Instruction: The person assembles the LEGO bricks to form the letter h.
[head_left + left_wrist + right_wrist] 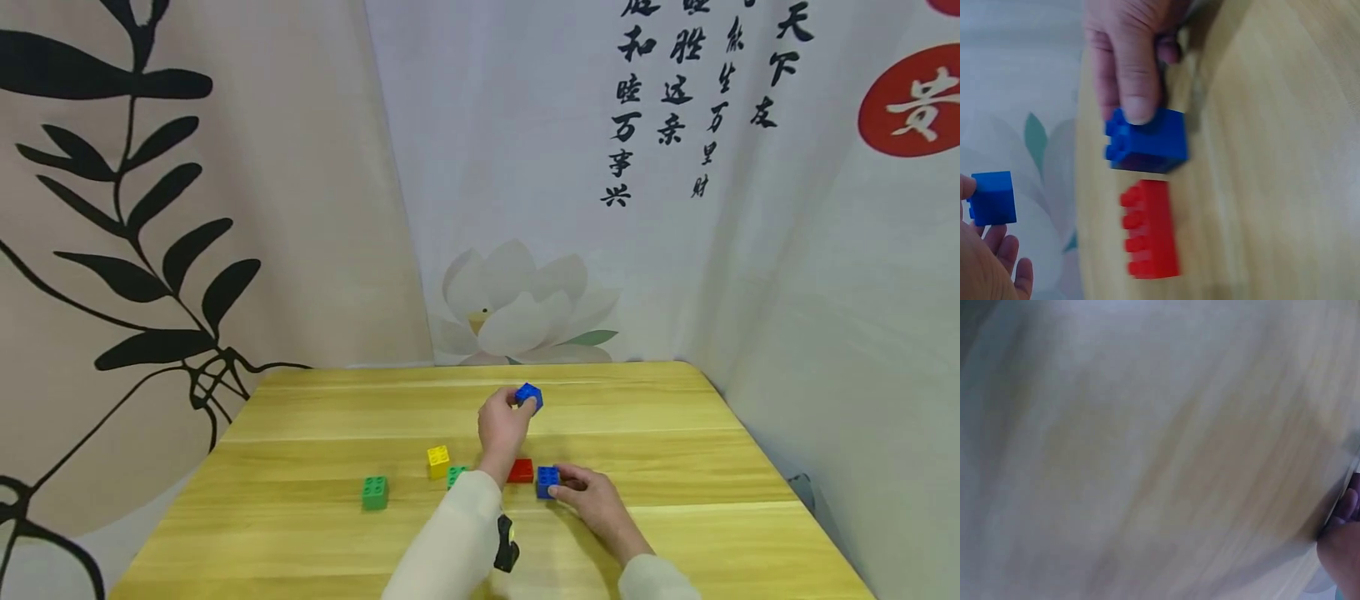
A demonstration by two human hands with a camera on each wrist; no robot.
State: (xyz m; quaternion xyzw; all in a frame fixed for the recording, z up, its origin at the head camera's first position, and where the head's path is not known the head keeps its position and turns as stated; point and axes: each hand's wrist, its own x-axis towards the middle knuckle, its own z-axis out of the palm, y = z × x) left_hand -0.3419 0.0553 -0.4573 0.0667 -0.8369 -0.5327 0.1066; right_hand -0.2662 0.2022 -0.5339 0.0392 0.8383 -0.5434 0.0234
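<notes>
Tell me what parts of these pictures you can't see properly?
- Green brick, head view: mostly hidden behind the left sleeve.
- Right hand, right wrist view: cut off by the edge; the rest is a blur of table.
- Left hand, left wrist view: cut off at the corner, pinching a blue brick.

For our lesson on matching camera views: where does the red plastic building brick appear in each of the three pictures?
Head view: the red plastic building brick lies on the wooden table, left of the blue brick under the right hand.
Left wrist view: lower centre, just below that blue brick.
Right wrist view: not in it.
Shared landmark: that blue brick.
</notes>
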